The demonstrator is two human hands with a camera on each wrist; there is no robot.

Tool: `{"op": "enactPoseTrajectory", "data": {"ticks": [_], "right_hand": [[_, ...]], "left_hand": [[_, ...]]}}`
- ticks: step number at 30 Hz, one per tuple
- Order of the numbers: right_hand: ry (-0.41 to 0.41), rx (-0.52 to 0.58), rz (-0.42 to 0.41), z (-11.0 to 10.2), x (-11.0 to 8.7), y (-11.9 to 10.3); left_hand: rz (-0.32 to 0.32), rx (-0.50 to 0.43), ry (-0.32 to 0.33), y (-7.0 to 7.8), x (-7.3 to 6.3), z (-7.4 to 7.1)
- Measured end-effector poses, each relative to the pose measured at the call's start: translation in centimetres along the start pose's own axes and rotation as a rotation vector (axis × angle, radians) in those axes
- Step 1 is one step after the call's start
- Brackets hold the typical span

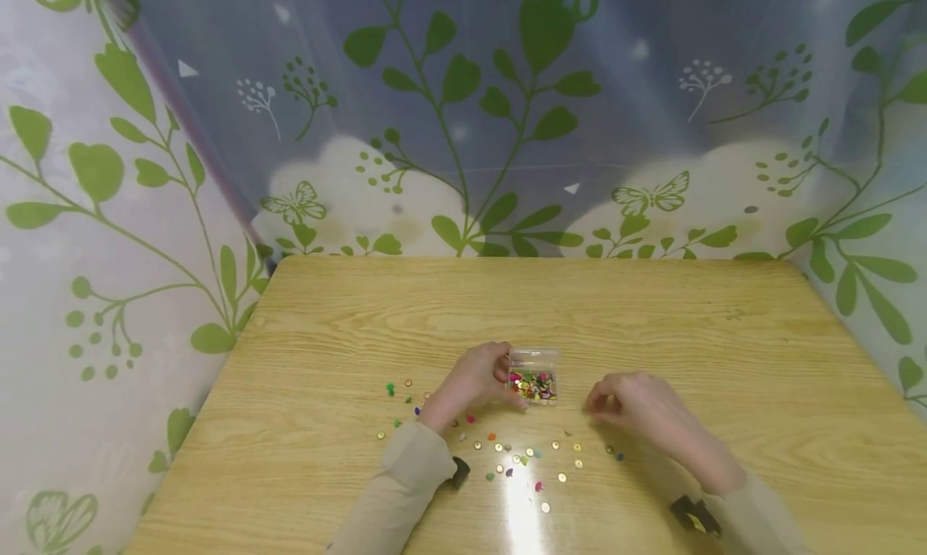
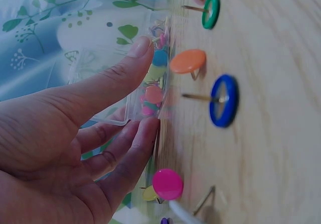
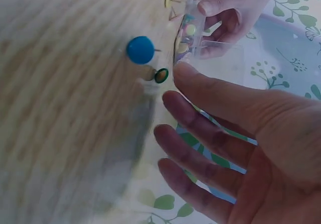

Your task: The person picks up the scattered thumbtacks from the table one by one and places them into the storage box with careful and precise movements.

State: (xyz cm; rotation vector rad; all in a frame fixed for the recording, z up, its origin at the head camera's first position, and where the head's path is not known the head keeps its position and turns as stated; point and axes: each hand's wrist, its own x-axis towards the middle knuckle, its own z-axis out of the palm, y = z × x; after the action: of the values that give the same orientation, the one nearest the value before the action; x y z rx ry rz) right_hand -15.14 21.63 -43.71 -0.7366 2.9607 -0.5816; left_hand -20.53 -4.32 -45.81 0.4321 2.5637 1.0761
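A small clear plastic box (image 1: pixel 536 355) with its lid raised stands on the table, full of colourful thumbtacks (image 1: pixel 534 386). My left hand (image 1: pixel 474 378) holds the box from its left side, thumb at the front and fingers behind, as the left wrist view also shows. To the right of the box, my right hand (image 1: pixel 640 406) hovers low over the tabletop, fingers loosely bent and no thumbtack visible in them. In the right wrist view, a blue thumbtack (image 3: pixel 140 49) and a green-rimmed one (image 3: pixel 161 75) lie just beyond its thumb.
Loose thumbtacks are scattered over the wooden table (image 1: pixel 362 306), in front of the box and to its left. Among them are an orange thumbtack (image 2: pixel 188 62), a blue one (image 2: pixel 224 101) and a pink one (image 2: pixel 167 184). A leaf-patterned curtain (image 1: pixel 434 137) hangs behind the table.
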Motion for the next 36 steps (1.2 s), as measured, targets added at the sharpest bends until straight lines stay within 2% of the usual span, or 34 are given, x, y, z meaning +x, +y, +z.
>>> {"op": "enactPoseTrajectory", "data": {"ticks": [4,7,12,17,21,29,36], "right_hand": [[-0.048,0.002,0.022,0.2,-0.3,0.4],[-0.053,-0.021,0.015,0.4,-0.4,0.6],[0.003,-0.037,-0.002,0.5,-0.5,0.8],[0.054,-0.03,0.029,0.3,-0.3,1.1],[0.061,-0.034,0.05,0.1,0.1,1.1],[0.047,-0.032,0.038,0.1,1.4,-0.3],[0.115,-0.025,0.017,0.2,2.9,-2.0]], "left_hand": [[-0.004,-0.001,0.002,0.0,0.0,0.0],[-0.009,-0.005,0.005,0.0,0.0,-0.1],[-0.001,-0.013,0.006,0.0,0.0,-0.1],[-0.003,-0.013,0.005,0.0,0.1,0.0],[-0.008,-0.018,0.005,-0.1,0.1,0.0],[-0.007,-0.016,0.001,-0.2,0.2,0.1],[0.026,-0.006,0.006,-0.2,0.1,0.0]]}}
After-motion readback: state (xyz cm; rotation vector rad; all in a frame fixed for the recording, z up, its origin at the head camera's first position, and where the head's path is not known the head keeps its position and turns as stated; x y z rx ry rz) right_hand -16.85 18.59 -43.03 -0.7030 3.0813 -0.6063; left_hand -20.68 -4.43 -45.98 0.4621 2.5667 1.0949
